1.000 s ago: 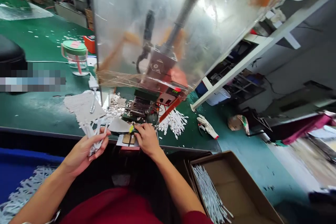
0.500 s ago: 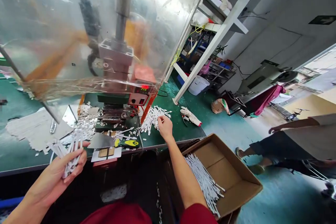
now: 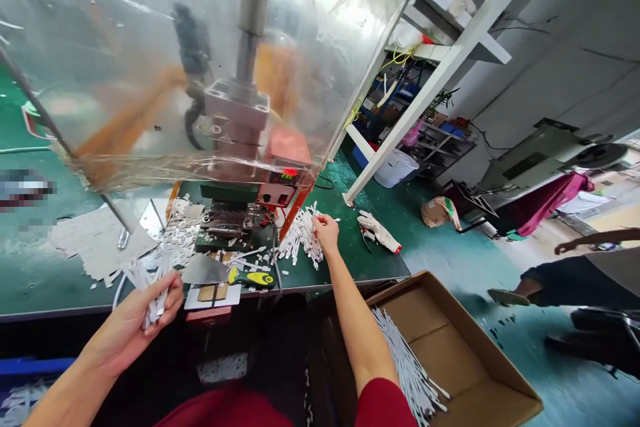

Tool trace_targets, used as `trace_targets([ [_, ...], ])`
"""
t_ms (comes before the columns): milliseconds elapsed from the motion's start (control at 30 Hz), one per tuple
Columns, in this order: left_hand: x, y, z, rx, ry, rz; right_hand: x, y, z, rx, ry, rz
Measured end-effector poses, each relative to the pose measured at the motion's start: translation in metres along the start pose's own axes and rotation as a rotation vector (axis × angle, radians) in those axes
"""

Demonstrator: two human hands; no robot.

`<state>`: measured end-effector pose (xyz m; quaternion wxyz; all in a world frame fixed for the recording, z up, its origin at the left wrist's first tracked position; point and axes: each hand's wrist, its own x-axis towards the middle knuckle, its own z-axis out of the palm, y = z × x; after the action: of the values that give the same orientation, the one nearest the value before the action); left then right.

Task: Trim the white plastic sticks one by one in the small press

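White strips make a loose pile (image 3: 300,240) on the green bench (image 3: 360,263), just to the right of the press (image 3: 235,192), which stands behind a clear plastic sheet (image 3: 125,47). The right hand (image 3: 326,232) is above this pile and its fingertips (image 3: 320,223) touch the strips. The fingers are bent nearly closed, but if they really pinch a strip, I cannot tell. The left hand (image 3: 135,323) is in front of the press, toward the left, and it is closed firmly around a bundle of white strips (image 3: 153,300), whose ends stick out above the fingers.

Directly in front of the press lies a scraper with a yellow and black handle (image 3: 253,278), and its wide steel blade points to the left. Beside the scraper, a piece of wood (image 3: 213,293) lies on a white card. To the left of the press are many small white scraps (image 3: 177,240) and a large punched sheet of paper (image 3: 100,240). To the right of the press, past the pile, lies a white work glove with a red tip (image 3: 379,231). Nearer to the person, and to the right of the press, an open cardboard box (image 3: 465,340) holds long white strips (image 3: 407,363). Well to the right of the press, the legs of another person (image 3: 565,287) are visible.
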<state>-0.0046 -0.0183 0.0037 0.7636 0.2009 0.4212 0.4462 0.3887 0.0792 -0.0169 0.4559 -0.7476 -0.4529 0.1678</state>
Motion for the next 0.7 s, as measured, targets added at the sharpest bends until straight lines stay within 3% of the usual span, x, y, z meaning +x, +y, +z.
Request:
trace_targets([
  [100, 0.002, -0.001, 0.0, 0.008, -0.103, 0.025, -0.008, -0.01, -0.006, 0.172, 0.007, 0.018],
  [200, 0.003, 0.0, -0.002, -0.033, -0.143, 0.036, -0.025, -0.026, -0.015, 0.574, -0.006, 0.093],
  [267, 0.003, 0.002, -0.006, -0.07, -0.15, 0.048, -0.045, -0.038, -0.02, 0.829, -0.077, 0.189],
  [367, 0.003, 0.006, -0.011, -0.127, -0.144, 0.049, -0.086, -0.057, -0.019, 0.951, -0.275, 0.336],
  [533, 0.004, 0.011, -0.015, -0.159, -0.152, 0.057, -0.149, -0.1, 0.028, 0.907, -0.688, 0.439],
  [600, 0.004, 0.011, -0.016, -0.157, -0.163, 0.063, -0.161, -0.116, 0.054, 0.911, -0.766, 0.424],
  [700, 0.002, 0.01, -0.019, -0.154, -0.159, 0.064, -0.166, -0.132, 0.088, 0.901, -0.781, 0.391],
])
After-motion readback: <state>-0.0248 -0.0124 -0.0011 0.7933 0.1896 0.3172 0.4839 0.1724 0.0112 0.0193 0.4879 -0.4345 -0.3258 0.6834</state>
